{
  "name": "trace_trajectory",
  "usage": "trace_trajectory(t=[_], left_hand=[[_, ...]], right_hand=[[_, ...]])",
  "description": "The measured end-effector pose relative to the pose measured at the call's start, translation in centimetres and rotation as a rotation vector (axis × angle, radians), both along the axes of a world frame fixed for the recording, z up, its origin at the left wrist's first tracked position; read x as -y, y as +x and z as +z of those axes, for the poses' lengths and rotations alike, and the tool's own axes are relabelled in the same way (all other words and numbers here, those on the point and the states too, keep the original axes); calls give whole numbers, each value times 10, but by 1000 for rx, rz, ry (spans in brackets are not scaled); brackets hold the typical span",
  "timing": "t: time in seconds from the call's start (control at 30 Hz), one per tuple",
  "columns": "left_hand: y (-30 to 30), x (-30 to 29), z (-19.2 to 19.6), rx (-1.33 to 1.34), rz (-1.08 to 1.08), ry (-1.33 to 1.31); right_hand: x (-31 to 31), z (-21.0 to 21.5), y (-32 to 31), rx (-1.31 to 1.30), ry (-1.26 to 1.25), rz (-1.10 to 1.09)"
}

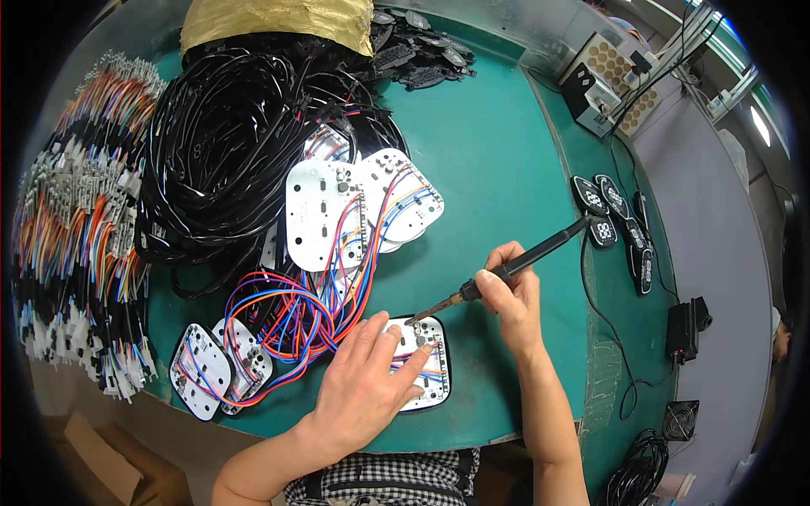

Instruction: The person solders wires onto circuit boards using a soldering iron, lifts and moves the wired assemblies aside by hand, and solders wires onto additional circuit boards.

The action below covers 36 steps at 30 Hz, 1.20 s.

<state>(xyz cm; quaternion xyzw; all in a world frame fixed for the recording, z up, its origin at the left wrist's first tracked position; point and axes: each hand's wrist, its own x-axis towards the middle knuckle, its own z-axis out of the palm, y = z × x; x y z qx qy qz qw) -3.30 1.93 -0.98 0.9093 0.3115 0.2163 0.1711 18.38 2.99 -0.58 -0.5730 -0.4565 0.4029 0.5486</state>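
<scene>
the green tabletop (506, 169) carries a black cable heap (228, 143) at its far left. at the near edge, the left hand (363, 388) presses flat, fingers spread, on a white board (426, 363). the right hand (510, 295) grips an iron (506, 268), tip slanting down-left onto the board's far edge.

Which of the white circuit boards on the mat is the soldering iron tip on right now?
The white board nearest the table's front edge, pinned under the left hand. The right hand holds the soldering iron to its top edge; the other boards lie untouched, further left and back.
</scene>
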Motion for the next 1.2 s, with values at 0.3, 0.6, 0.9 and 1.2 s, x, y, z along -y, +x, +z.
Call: trace_trajectory(t=[0.3,0.6,0.9,1.2], left_hand=[[0,-1,-1,4,2,-1],[-1,0,0,20,2,-4],[-3,2,-7,53,-15,17],[-5,-4,6,-58,-69,-28]], right_hand=[[-1,0,0,3,-3,1],[6,6,1,-79,42,-17],[56,20,-3,-135,335,-305],[87,-13,-23,-91,299,-264]])
